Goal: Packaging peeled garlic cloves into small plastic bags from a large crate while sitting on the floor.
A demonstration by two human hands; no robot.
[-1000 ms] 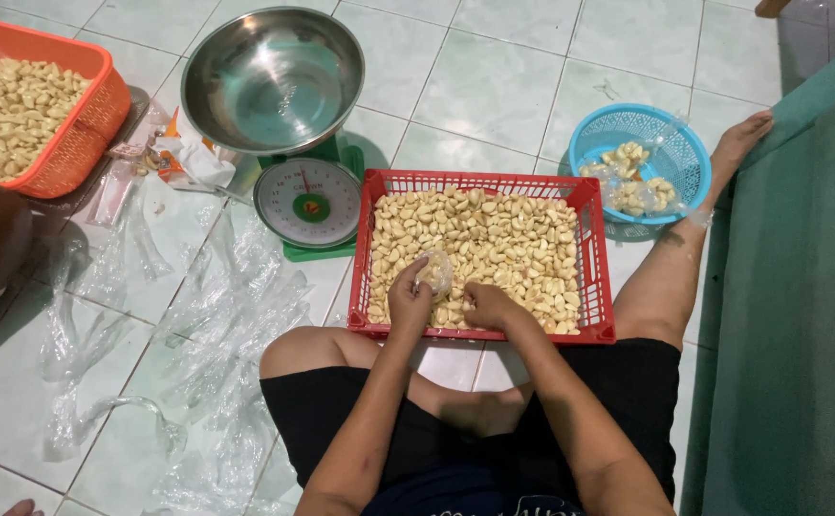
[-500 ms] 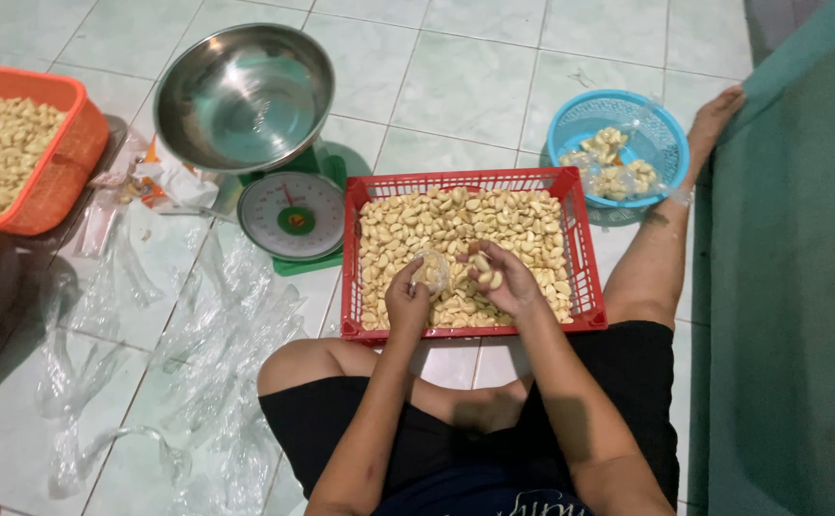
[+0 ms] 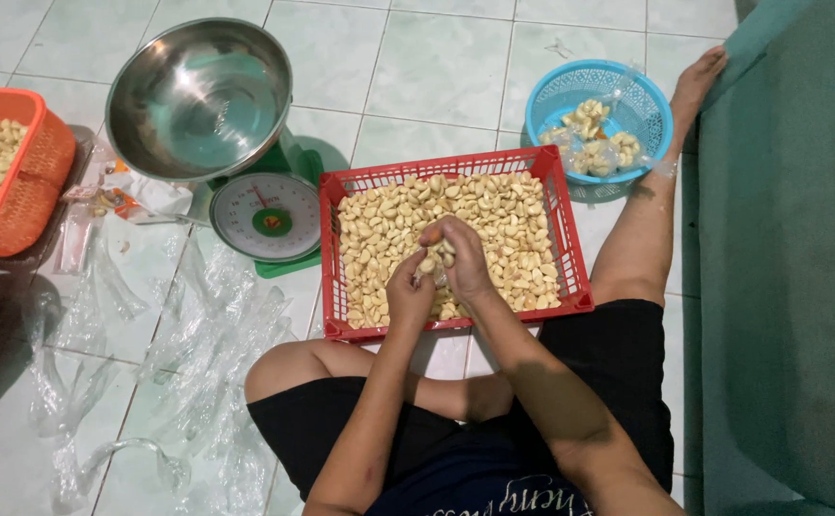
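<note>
Garlic cloves [image 3: 494,215], peeled and pale, fill the red crate [image 3: 330,248] on the tiled floor in front of me, and that is where both hands are working. Going from the left: I see an orange basket [image 3: 40,182] heaped with more cloves at the frame's edge. Beside it, clear plastic bags [image 3: 197,344] lie scattered over the tiles. Next comes a green dial scale [image 3: 264,218] carrying a steel bowl [image 3: 197,96], standing just beside the crate's left wall. Over the middle of the crate, my left hand [image 3: 408,291] has its fingers curled inward, seemingly pinching a clear bag with a few cloves. My right hand [image 3: 460,253] sits touching it, fingers bunched around some cloves, knuckles up. I cannot tell how tight either grip is, since the fingertips are tucked out of sight. Past the crate's far right corner, a blue basket [image 3: 556,96] holds a small pile of cloves in bags, near my right foot [image 3: 704,72]. A green sofa [image 3: 790,287] runs along the right edge.
</note>
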